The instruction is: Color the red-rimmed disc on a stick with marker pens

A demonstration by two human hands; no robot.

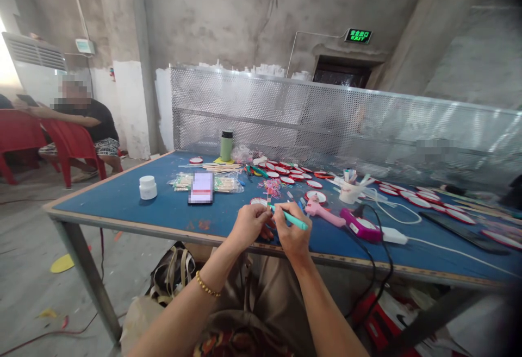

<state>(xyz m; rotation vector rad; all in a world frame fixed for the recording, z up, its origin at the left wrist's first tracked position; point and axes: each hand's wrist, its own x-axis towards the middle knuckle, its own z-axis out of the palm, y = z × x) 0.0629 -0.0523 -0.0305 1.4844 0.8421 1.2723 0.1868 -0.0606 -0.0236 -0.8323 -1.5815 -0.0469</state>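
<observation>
Near the table's front edge, my right hand (292, 235) grips a teal marker pen (297, 220), its tip end towards my left hand. My left hand (249, 225), with a gold bead bracelet at the wrist, is closed in a pinch right beside it. A small narrow piece (269, 200) stands up at the fingertips, too small to name. Behind the fingers lies a white disc with a red rim (258, 202), partly covered by my hands. Just beyond is a pile of colourful thin bands or strings (271, 187).
A phone on a stand (201, 187) and a white jar (148, 188) are on the left. Several red-rimmed discs (287, 168) lie behind. To the right are a pink glue gun (324, 213), a purple power strip (361, 225) with cables, and a cup of pens (348, 191). A person sits far left.
</observation>
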